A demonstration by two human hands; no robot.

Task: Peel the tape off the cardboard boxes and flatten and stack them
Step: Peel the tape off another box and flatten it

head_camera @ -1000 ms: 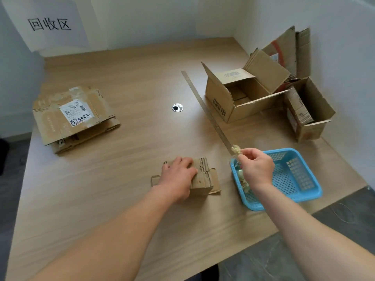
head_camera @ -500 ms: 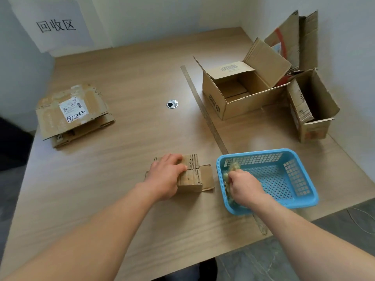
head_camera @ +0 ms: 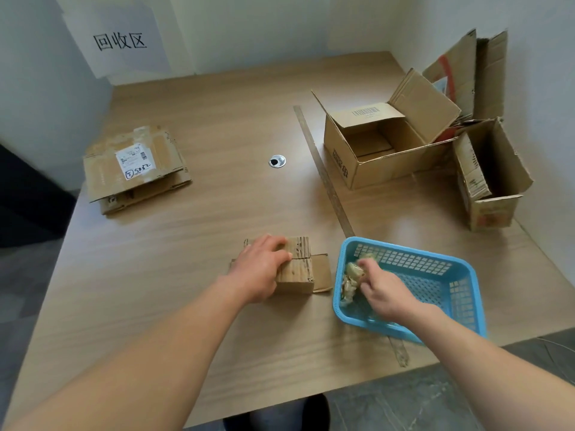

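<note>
A small cardboard box [head_camera: 298,269] lies near the table's front, and my left hand [head_camera: 264,269] rests on top of it with fingers curled over its upper edge. My right hand [head_camera: 382,290] is inside the blue plastic basket [head_camera: 448,293], fingertips on a crumpled wad of peeled tape [head_camera: 351,275] at the basket's left end. A stack of flattened boxes [head_camera: 133,169] with a white label lies at the far left. An open box [head_camera: 385,144] and another open box on its side [head_camera: 488,178] sit at the right.
A long metal ruler [head_camera: 323,172] lies diagonally on the wooden table [head_camera: 217,119], passing under the basket. Folded cardboard sheets [head_camera: 466,73] lean against the right wall. A round metal grommet [head_camera: 277,161] sits mid-table. A paper sign [head_camera: 119,40] hangs on the back wall.
My right hand carried the tape wad from above the basket's edge down into the basket. My left hand stayed on the small box.
</note>
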